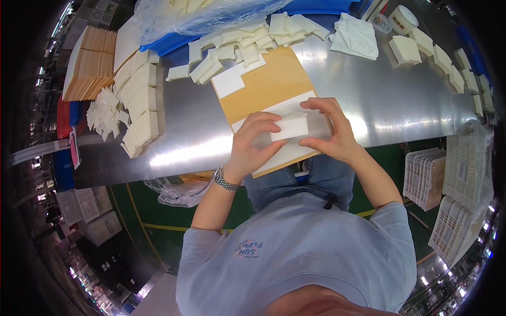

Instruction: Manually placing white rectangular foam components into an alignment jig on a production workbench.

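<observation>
A small stack of flat white rectangular pieces (291, 127) lies over a white sheet on a tan board (279, 79) at the table's front edge. My left hand (253, 141) grips the stack's left end, fingers on its far side and thumb on its near side. Around the right end curves my right hand (334, 131), its index finger and thumb spread apart with a gap to the stack. Beyond the board lies a loose heap of similar off-white pieces (247, 39), some resting on the board's far edge.
Rows of stacked off-white pieces (142, 100) stand on the metal table (195, 121) at left, near a tall pile of tan boards (89, 63). A plastic-lined blue bin (174, 43), white cloth (356, 37) and white tub (403, 20) are farther back. White crates (424, 176) stand at right.
</observation>
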`<action>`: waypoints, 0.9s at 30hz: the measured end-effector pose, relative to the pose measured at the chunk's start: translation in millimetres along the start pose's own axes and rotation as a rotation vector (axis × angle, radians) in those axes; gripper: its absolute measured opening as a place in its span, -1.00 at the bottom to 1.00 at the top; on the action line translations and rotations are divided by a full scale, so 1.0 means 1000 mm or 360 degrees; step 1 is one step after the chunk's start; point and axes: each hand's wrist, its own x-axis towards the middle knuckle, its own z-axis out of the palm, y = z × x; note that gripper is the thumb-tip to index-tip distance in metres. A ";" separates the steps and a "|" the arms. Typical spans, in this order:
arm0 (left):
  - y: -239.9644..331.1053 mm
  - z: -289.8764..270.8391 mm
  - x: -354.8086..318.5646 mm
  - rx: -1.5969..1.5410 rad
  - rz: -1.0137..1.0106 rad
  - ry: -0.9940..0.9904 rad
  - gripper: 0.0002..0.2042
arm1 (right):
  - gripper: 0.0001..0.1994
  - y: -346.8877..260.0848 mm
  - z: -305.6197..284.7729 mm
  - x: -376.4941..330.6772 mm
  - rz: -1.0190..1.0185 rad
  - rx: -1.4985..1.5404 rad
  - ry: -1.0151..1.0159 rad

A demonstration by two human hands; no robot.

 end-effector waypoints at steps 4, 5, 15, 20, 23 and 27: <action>-0.001 -0.002 -0.001 0.0072 0.0037 -0.0067 -0.69 | -0.40 0.010 0.005 -0.004 0.0131 0.0135 -0.0035; -0.004 -0.001 -0.003 0.0041 0.0051 -0.0090 -0.68 | -0.40 0.013 0.005 -0.004 0.0130 0.0136 -0.0035; -0.013 -0.004 -0.005 -0.0201 0.0084 -0.0173 -0.77 | -0.74 0.050 0.003 0.091 0.0213 0.0456 -0.0738; -0.011 -0.007 0.000 -0.0222 0.0013 -0.0286 -0.78 | -0.68 0.080 0.075 0.153 -0.0680 -0.0134 -0.0675; -0.010 -0.009 -0.002 -0.0271 0.0021 -0.0271 -0.77 | -0.74 0.073 0.103 0.181 -0.0739 -0.0178 -0.0736; -0.011 -0.006 -0.003 -0.0315 0.0007 -0.0235 -0.77 | -0.75 0.048 0.116 0.214 0.0108 -0.0097 -0.0661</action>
